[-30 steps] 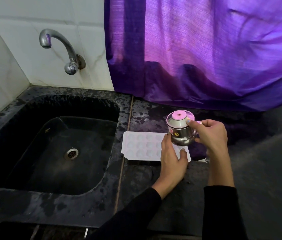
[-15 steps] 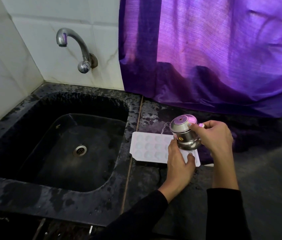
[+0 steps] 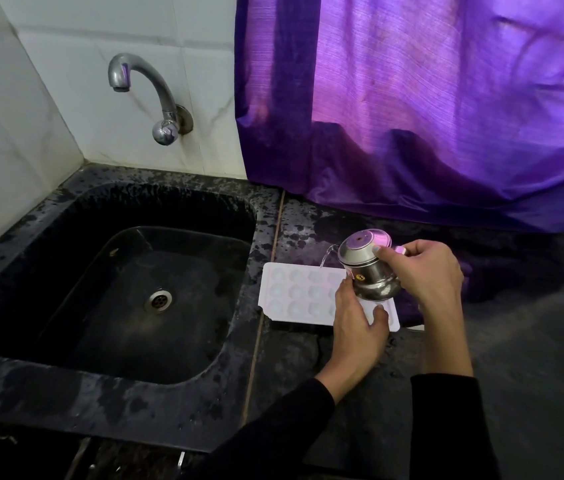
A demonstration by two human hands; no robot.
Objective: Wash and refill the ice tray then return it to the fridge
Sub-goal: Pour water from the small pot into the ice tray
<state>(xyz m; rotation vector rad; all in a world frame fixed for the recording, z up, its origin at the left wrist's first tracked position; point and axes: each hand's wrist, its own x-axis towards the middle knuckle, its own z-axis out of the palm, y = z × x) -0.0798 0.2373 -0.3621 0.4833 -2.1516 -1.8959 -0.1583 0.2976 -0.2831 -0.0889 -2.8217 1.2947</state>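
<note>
Tilted further than a second ago, the steel cup (image 3: 368, 268) now sends a thin stream of water (image 3: 327, 256) off its left lip, where a second back it sat nearly level and nothing ran. From my remote seat I read that as the refill under way, washing behind us.

My right hand (image 3: 422, 271) grips the cup by its upper side, fingers wrapped round the body, holding it just above the tray (image 3: 296, 294). My left hand (image 3: 356, 323) rests on the tray's right part, fingers fairly straight and pressing down, steadying it; it does not clutch anything.

The tray lies flat on the dark counter (image 3: 308, 375), just right of the sink (image 3: 156, 282), its left edge near the sink rim. The stream lands at the back row, about the middle. I cannot tell which cells already hold water; they all look pale.

My judgement: most cells remain to be filled, so the cup must travel along the rows, slowly, or water will spill on the counter. The fridge is not in view.
</note>
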